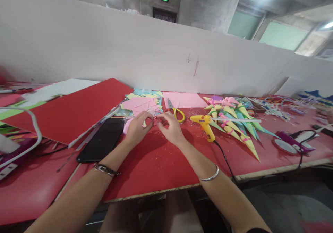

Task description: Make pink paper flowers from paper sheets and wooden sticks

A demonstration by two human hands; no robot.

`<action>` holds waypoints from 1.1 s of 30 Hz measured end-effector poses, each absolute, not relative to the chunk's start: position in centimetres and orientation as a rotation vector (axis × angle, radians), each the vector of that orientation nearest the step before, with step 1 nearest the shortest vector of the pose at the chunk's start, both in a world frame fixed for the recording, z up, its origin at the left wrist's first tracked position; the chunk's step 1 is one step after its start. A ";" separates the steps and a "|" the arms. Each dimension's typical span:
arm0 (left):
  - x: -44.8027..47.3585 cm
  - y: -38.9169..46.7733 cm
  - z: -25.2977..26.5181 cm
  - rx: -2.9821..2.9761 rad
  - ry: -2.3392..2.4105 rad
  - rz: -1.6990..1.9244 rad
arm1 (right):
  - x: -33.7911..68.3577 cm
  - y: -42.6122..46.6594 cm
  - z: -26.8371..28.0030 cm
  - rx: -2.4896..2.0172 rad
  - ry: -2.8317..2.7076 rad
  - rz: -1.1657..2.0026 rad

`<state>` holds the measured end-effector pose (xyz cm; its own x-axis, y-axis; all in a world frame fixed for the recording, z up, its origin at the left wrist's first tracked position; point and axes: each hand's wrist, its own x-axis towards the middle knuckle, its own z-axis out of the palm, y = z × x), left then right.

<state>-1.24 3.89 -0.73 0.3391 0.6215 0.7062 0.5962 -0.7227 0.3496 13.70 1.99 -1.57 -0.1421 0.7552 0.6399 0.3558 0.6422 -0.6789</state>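
My left hand (137, 128) and my right hand (172, 127) meet fingertip to fingertip just above the red table, in the middle of the view. Both are closed in a pinch on a thin pink strand (155, 116), whose details are too small to make out. Beside my left fingers show bits of pink and pale yellow, partly hidden by the hand. Yellow-handled scissors (180, 116) lie just beyond my right hand. A yellow hot glue gun (205, 124), with a clear glue stick in it, rests to the right.
Paper cones (243, 122) in yellow and green with pink trim are heaped at right. Cut paper pieces (142, 104) and a pink sheet (184, 100) lie behind my hands. A black phone (102, 141) and red board (75, 108) are left. A low white partition (156, 52) stands behind.
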 end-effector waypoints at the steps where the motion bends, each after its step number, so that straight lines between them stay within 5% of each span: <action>1: -1.3 3.9 -0.8 2.546 1.151 1.369 | 13.7 2.0 -1.6 -0.905 -1.746 0.451; 11: -1.2 3.8 -0.5 2.524 1.098 1.401 | 14.0 1.6 -0.9 -0.963 -1.629 0.243; 33: -1.1 3.6 -0.5 2.390 0.977 1.363 | 14.0 2.5 -2.3 -0.956 -1.822 0.377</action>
